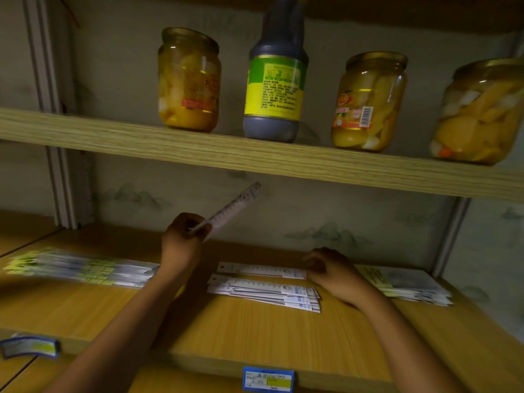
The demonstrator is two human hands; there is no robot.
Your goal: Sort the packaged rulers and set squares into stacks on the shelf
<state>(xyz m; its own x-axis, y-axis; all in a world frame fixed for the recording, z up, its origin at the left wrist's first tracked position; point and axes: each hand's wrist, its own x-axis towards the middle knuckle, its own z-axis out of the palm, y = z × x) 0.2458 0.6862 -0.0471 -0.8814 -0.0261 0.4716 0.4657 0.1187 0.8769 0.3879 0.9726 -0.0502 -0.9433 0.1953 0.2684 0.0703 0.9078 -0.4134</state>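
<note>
Since the left hand pinches just the near end of a packaged ruler, w/ the rest angled up toward the upper shelf, it could twist loose or clip that board's underside on the way to a stack. Right hand rests curled fingers on the end of a single ruler pack lying behind the fanned middle stack; a nudge could skew that stack more. Whether it actually grips, can't tell. Other stacks: yellow-label packs at left, wider packs at right, prob. set squares. Only one view.
</note>
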